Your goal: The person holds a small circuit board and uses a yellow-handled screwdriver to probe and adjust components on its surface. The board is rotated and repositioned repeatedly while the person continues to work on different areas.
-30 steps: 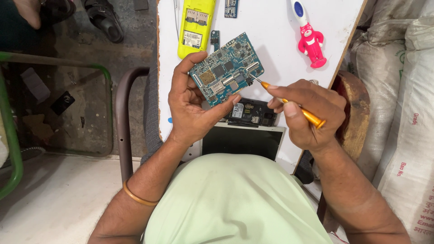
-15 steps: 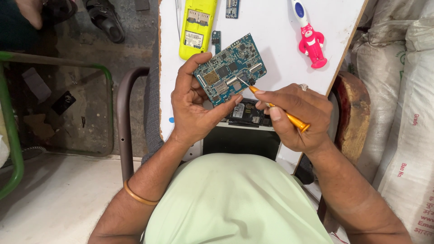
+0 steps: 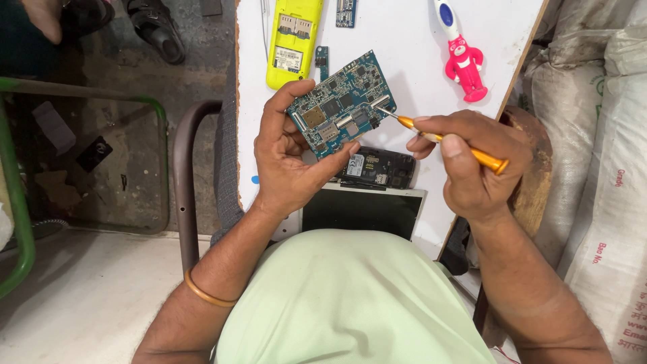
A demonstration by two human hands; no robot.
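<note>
- While the left hand (image 3: 290,158) clamps the blue-green rectangular circuit board (image 3: 340,104) above the white table's (image 3: 404,61) near edge, the tip of the orange-handled metal screwdriver (image 3: 441,139) has slid from the board's lower middle out to its right edge; I'd judge the work has shifted to a connector there.
- The right hand (image 3: 472,165) stays pinched shut on that screwdriver.
- Just beneath lies one black phone body (image 3: 377,168), one white-framed dark screen (image 3: 360,212) at the near edge.
- Toward the far edge: one yellow phone shell (image 3: 293,40), two small board pieces (image 3: 346,12), one pink toy-shaped toothbrush (image 3: 460,57).
</note>
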